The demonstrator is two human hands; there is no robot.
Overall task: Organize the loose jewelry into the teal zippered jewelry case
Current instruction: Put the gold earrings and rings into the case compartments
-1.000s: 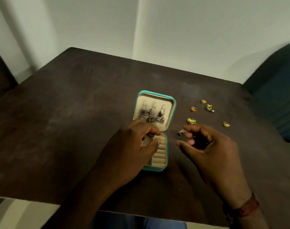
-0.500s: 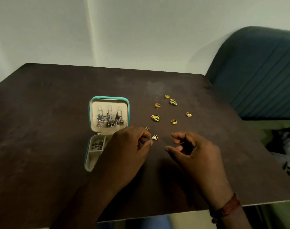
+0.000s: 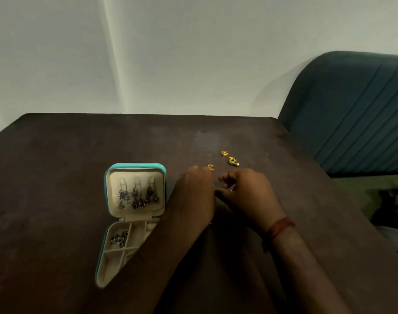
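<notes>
The teal jewelry case (image 3: 134, 166) lies open on the dark table (image 3: 57, 177), its lid standing up. Dark silver earrings (image 3: 136, 193) hang inside the cream lid. A few small dark pieces (image 3: 119, 237) sit in one compartment of the base. My left forearm crosses over the base's right side. My left hand (image 3: 195, 196) and my right hand (image 3: 247, 193) meet fingertip to fingertip on the table right of the case, fingers curled down. What they pinch is hidden. Just beyond them lie a gold ring (image 3: 211, 167), another gold ring (image 3: 224, 152) and a green and gold earring (image 3: 233, 160).
A dark teal padded chair (image 3: 352, 114) stands at the table's far right corner. Dark cloth or a bag (image 3: 397, 207) lies beyond the right table edge. A pale wall rises behind the table.
The view has swung and closed in. Both hands slid forward and together over the loose pieces. The triangular earring and several gold pieces seen before are now covered by my hands.
</notes>
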